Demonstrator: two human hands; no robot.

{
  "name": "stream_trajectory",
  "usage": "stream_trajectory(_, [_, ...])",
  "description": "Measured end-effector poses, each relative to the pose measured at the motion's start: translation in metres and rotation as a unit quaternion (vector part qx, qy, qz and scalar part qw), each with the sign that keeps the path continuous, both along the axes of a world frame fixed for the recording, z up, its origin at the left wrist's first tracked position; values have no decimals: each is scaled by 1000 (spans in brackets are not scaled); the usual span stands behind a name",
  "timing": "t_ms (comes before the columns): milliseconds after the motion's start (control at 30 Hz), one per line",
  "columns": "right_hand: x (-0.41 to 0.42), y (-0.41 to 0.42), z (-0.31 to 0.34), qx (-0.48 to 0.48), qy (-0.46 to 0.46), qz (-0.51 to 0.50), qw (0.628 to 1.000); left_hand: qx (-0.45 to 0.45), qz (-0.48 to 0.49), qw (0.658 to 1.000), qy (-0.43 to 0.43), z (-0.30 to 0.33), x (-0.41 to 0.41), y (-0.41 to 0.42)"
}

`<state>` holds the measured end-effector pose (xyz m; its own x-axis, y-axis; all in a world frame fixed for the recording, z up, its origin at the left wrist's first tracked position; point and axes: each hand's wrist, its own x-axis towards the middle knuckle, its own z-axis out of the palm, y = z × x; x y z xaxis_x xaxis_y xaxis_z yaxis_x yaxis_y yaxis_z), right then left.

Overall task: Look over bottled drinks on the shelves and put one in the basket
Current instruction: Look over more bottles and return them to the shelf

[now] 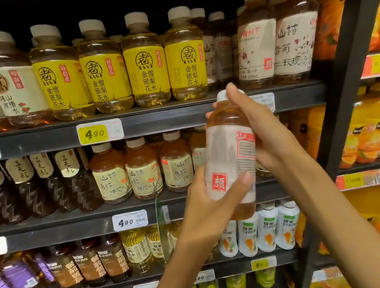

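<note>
I hold an amber drink bottle (228, 154) upright in front of the shelves; it has a pale pink label, a red seal mark and a white cap. My left hand (209, 202) grips its lower half, thumb across the label near the seal. My right hand (260, 135) wraps the upper half from behind, with a finger up beside the cap. Matching bottles (295, 42) stand on the top shelf at right. No basket is in view.
Dark metal shelves (159, 121) carry rows of bottled drinks: yellow-labelled bottles (146, 72) on top, brown tea bottles (143, 171) in the middle, white bottles (267, 229) lower down. Price tags (99, 131) line the shelf edges. An upright post (348, 72) separates orange drinks at right.
</note>
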<state>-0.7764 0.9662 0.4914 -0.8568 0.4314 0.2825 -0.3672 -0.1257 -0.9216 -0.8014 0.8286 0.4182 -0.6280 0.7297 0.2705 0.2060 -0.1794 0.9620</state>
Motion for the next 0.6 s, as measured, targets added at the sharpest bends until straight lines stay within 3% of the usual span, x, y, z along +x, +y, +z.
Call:
stream_trajectory(100, [8,5,3,12,-18,-4,1000,18,-2,999,-48,-2,6,9])
stream_trajectory(167, [16,11,5,4,-3,36,999,42,-36,991,-126,-4,5,10])
stream_trajectory(267, [22,20,1,-69,25,119,990,130,-212,930,-270,-4,8,13])
stream_trajectory(367, [22,25,-1,-89,45,173,980,146,-317,885,-309,-7,17,20])
stream_trajectory(433, [25,30,3,-68,58,168,982,143,-287,896,-307,-13,21,25])
stream_trajectory(467, [28,33,5,-51,62,150,985,140,-240,917,-286,-14,21,27])
stream_trajectory(533, [33,41,8,11,64,79,995,96,-106,972,-188,-10,23,32])
stream_trajectory(600, [37,45,8,58,56,14,997,57,-12,995,-81,-5,30,39])
